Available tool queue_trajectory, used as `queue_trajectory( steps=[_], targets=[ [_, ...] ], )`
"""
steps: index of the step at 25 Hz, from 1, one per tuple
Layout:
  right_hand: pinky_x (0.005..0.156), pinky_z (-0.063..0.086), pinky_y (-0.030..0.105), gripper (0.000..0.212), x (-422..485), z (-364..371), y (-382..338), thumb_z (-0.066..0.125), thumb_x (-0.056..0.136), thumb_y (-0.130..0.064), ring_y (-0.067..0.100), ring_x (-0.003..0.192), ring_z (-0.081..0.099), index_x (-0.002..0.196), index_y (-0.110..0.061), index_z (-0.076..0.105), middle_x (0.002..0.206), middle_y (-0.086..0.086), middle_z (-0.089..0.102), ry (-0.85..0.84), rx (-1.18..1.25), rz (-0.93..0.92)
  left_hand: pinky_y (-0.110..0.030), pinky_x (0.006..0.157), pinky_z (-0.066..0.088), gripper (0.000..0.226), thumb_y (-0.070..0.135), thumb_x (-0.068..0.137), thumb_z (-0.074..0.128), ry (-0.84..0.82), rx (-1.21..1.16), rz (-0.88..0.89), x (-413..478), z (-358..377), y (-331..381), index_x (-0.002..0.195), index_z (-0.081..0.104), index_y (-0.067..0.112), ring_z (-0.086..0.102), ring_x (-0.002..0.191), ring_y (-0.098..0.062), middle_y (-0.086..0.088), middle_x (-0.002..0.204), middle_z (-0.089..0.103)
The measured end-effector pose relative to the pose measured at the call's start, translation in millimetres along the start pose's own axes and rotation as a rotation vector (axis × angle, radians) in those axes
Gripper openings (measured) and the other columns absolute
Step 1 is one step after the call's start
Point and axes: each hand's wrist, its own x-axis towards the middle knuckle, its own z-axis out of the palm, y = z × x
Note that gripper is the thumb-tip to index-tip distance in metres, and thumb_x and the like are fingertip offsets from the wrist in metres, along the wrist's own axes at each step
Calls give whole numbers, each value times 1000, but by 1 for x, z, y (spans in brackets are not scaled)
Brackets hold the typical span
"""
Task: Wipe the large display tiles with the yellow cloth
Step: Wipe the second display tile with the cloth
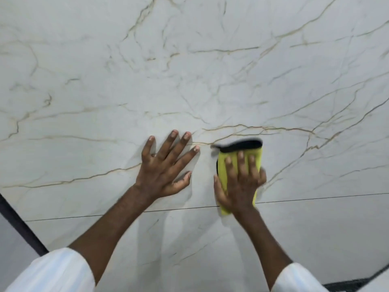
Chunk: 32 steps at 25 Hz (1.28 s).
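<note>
- Yellow cloth [222, 169], black-trimmed, lies flat on the upper tile [189, 70] in the head view. Its lower end crosses the joint line [315, 199].
- Right hand [240, 186] presses it with straight fingers, pinching nothing. Left hand [162, 171] rests spread on the same tile, just beside.
- Likely risks: the unpinched cloth bunches or slips out, or a leftward stroke meets the braced hand.
- Bare tile lies open upward and rightward, while a dark frame edge [19, 224] closes the lower left corner.

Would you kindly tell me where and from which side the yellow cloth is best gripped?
Probably its black-edged top end, approached from above: the yellow cloth lies flat against the tile under the right hand, and that end juts out free.
</note>
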Motion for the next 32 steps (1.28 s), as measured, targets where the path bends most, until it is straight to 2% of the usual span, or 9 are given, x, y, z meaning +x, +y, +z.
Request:
queue_trajectory(
  steps=[3,5,8,12,16,20,26,29,32],
  targets=[
    [108,26,61,68,-69,5,-11,57,94,-49,29,157,16,152,-24,32,174,0,9,-120,-14,-4,-63,123,11,73,52,93,55,17,5,-3,-1,0,-1,159,44,25,20,161,-29,-10,167,35],
    [108,26,60,74,-58,3,-14,60,89,-49,31,153,19,153,-25,31,174,-1,7,-124,19,-13,-63,123,10,72,52,93,55,21,9,2,-1,0,-1,159,44,25,20,161,-29,-10,168,35],
    [109,28,60,71,55,-11,-23,56,93,-51,32,151,25,156,-27,33,170,3,21,-8,63,-63,-63,124,9,71,51,92,57,26,1,-2,1,-1,0,158,47,25,22,160,-29,-10,167,38],
    [102,35,57,70,211,-34,-21,63,92,-51,32,149,36,153,-22,45,162,9,41,151,95,41,-62,123,10,74,48,89,65,-26,-22,13,4,-10,-3,157,49,23,25,159,-32,-12,168,36],
    [106,33,62,69,138,-23,-20,65,92,-48,31,151,33,153,-22,44,163,9,40,100,34,28,-59,114,25,62,41,93,66,25,-138,25,31,-45,-20,152,55,26,35,155,-30,-11,166,40],
    [102,36,63,71,80,-18,-21,66,89,-49,30,149,30,152,-25,43,162,4,34,4,25,-20,-57,116,25,61,48,101,56,167,-47,-25,135,-83,-92,156,50,23,29,156,-35,-16,168,33],
    [103,32,55,75,282,-47,-6,60,90,-54,27,151,28,158,-28,41,168,4,32,138,50,-23,-63,123,11,74,53,106,40,76,196,-46,194,-71,-159,167,23,16,16,161,-37,-15,174,17],
    [103,29,48,77,383,-69,-9,56,89,-56,24,152,24,160,-32,37,170,-1,27,159,39,19,-68,122,16,73,50,104,43,78,163,-59,195,-70,-153,166,28,14,17,161,-37,-15,174,19],
    [104,30,50,76,386,-70,-9,56,91,-55,24,155,24,161,-32,36,171,-2,26,144,48,12,-64,118,24,70,50,100,50,107,94,-45,200,-81,-159,162,40,18,21,160,-33,-13,173,24]
  ],
)
